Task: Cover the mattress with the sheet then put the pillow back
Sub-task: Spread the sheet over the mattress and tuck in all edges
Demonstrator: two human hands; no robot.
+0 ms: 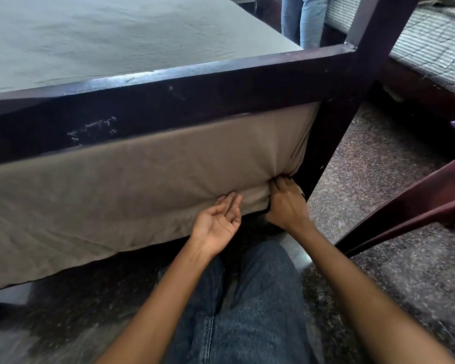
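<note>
While the right hand (286, 203) clenches the bunched corner of the taupe fabric sheet (142, 185) hanging below the dark wooden bed rail (195, 101) and the left hand (218, 222) rests open, palm up, at its hem, a hard tug could drag the spread top askew.

A dark wooden bed frame (221, 85) stands on speckled stone floor (378, 195). Beyond its corner post (371, 48) lies another bed's quilted mattress (431, 43).

One head-worn view looks steeply down, close on the sheet (142, 179) below the bed frame (195, 101); lower edges seem motion-blurred.
</note>
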